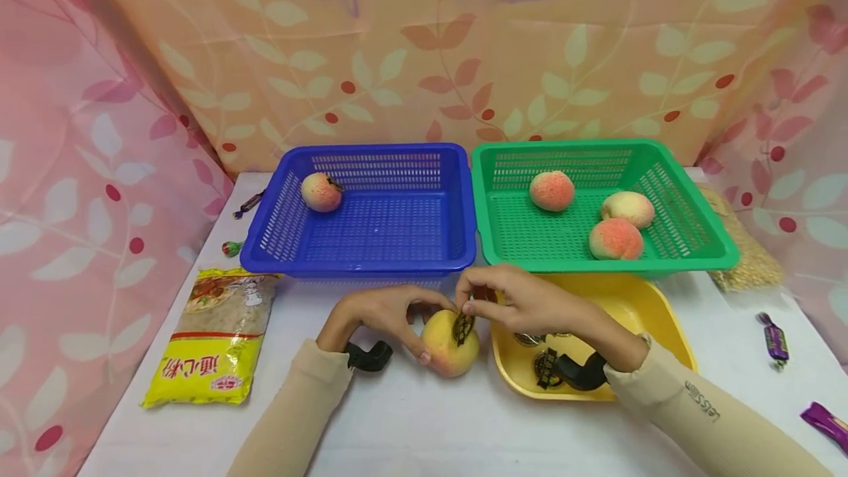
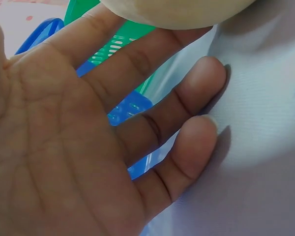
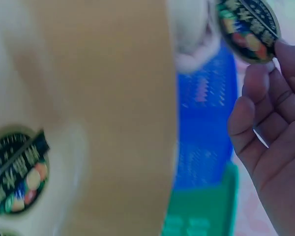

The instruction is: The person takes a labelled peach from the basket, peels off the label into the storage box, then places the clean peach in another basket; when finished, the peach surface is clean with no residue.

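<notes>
A yellow-pink peach [image 1: 445, 352] rests on the white table, gripped by my left hand [image 1: 391, 313] between thumb and fingers. In the left wrist view the peach [image 2: 179, 11] shows only its pale underside above the fingers. My right hand [image 1: 523, 304] pinches a round black-and-gold sticker [image 3: 249, 29] between thumb and index finger, held against or just over the top of the peach. Below the right wrist, a yellow tray [image 1: 669, 330] holds several similar stickers [image 1: 547, 368].
Behind stand a blue basket [image 1: 358, 268] with one stickered peach [image 1: 322, 192] and a green basket [image 1: 486, 241] with three peaches [image 1: 616, 239]. A yellow food bag [image 1: 212, 337] lies left, a grain bag [image 1: 748, 252] right. Wrapped candies [image 1: 774, 339] lie near the edges.
</notes>
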`<state>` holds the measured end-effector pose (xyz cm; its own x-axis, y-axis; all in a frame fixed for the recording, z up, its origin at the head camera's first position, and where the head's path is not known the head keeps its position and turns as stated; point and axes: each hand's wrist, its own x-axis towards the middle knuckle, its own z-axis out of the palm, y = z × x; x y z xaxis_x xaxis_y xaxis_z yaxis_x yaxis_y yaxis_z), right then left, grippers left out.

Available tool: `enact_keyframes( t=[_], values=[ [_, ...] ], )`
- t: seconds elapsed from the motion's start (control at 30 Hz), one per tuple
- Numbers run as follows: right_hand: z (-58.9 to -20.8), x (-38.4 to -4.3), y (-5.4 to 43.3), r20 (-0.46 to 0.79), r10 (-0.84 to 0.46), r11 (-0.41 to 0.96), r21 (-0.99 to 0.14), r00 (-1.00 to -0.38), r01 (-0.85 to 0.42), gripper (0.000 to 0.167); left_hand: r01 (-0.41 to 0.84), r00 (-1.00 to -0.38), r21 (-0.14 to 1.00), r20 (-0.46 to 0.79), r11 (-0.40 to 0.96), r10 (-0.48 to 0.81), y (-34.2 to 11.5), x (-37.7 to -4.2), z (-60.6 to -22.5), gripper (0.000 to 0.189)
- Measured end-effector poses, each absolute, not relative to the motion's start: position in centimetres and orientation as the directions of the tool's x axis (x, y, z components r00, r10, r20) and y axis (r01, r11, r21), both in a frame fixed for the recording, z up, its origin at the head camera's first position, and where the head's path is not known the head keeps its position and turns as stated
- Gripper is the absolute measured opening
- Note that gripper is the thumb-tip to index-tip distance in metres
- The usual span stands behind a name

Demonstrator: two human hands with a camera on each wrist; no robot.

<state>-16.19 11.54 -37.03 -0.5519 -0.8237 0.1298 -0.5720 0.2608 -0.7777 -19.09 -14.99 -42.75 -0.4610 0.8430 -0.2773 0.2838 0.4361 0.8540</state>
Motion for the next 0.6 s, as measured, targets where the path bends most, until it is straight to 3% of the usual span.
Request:
enact_keyframes(
  t=[0.17,0.33,0.43,0.6],
  values=[
    [-36.4,-16.0,14.5,0.134,-0.756,0.28,-0.819,-0.641,-0.501,0.007,0.271,-0.455,0.858,-0.285,0.436,0.844,-15.2,-19.0,-42.7,0.065],
    [-36.5,-15.7,18.6,0.122,-0.693,0.35,-0.804,-0.71,-0.48,0.019,0.278,-0.454,0.856,-0.283,0.436,0.845,-15.1,-19.0,-42.8,0.065],
    [-36.7,-15.3,20.8,0.102,-0.682,0.394,-0.783,-0.724,-0.481,0.023,0.28,-0.455,0.855,-0.282,0.436,0.845,-15.0,-19.0,-42.9,0.064],
    [-37.2,-15.1,23.8,0.029,-0.704,0.441,-0.766,-0.709,-0.469,0.016,0.279,-0.456,0.854,-0.284,0.439,0.843,-15.0,-18.9,-42.7,0.064]
  ],
)
